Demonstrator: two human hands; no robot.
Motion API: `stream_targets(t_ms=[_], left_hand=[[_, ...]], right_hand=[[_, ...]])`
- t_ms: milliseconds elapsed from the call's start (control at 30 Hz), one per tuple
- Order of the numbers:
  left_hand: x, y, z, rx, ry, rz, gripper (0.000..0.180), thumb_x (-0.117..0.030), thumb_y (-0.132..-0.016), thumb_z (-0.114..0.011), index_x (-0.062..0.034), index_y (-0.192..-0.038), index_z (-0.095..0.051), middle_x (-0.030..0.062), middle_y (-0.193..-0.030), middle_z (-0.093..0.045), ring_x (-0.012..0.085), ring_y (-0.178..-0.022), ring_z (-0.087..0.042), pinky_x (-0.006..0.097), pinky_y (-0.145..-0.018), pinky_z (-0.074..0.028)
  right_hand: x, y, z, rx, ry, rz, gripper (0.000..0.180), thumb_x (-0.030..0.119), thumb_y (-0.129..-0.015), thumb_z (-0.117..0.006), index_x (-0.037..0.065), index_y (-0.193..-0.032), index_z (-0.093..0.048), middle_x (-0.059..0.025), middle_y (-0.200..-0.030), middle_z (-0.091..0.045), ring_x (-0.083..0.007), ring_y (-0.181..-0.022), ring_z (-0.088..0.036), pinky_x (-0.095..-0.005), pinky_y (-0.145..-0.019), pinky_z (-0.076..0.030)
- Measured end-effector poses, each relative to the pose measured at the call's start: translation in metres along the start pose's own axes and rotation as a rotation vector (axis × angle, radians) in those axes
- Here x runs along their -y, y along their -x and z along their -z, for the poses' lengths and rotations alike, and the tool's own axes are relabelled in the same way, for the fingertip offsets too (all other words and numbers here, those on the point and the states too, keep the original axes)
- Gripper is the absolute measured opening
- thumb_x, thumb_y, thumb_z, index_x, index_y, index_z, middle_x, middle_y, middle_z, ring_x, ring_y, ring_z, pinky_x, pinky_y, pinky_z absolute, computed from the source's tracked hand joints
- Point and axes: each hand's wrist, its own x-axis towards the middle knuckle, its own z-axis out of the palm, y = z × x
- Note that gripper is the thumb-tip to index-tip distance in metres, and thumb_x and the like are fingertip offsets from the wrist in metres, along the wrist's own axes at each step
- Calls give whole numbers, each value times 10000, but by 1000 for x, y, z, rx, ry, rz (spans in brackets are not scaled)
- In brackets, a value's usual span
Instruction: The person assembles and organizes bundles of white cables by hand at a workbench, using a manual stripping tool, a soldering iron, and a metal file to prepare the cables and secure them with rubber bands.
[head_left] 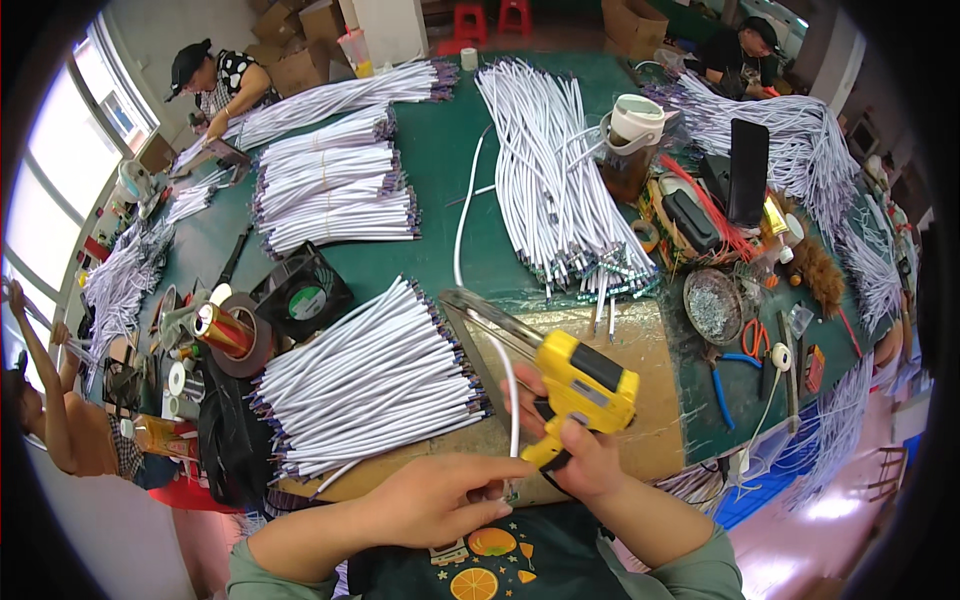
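Near me, at the table's front edge, my right hand [585, 455] grips a yellow glue gun [580, 392], fingers wrapped round its handle, while my left hand [435, 500] pinches a white cable [510, 395] beside it.

Brown cardboard boxes [300, 45] stacked on the floor beyond the green table's far-left end, another brown cardboard box [632, 22] at the far right; a round white-and-green label [308, 301] marks the black square fan's hub.
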Motion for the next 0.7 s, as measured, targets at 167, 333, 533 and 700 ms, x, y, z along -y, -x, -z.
stream_targets(t_ms=[167,333,533,700], left_hand=[[13,-34,19,-199,334,55,301,-92,-863,-681,-42,-1154,-621,71,-849,-645,145,-686,-627,290,-595,-512],[34,-83,85,-732,998,-259,234,-18,-883,-624,-30,-1111,-571,77,-836,-641,135,-630,-614,236,-533,-514],[17,-89,81,-1100,1056,-451,180,-29,-912,-592,-33,-1069,-503,91,-894,-619,191,-726,-633,314,-639,-543],[64,-39,-11,-602,730,14,232,22,-863,-645,3,-1052,-511,136,-892,-648,193,-784,-659,310,-712,-565]], right_hand=[[2,-31,1,-85,33,136,737,315,-892,-649,33,-1466,-284,-194,-1455,-404,-351,-1336,-418,-468,-1111,-351],[32,-12,40,-231,-35,260,639,241,-901,-619,37,-1435,-334,-162,-1409,-451,-344,-1311,-447,-447,-1076,-391],[70,36,76,-371,98,462,810,432,-909,-580,47,-1504,-187,-217,-1489,-345,-394,-1365,-368,-491,-1117,-315],[75,61,80,-451,151,492,727,475,-886,-603,30,-1398,-342,-219,-1478,-361,-376,-1329,-422,-479,-1088,-382]])
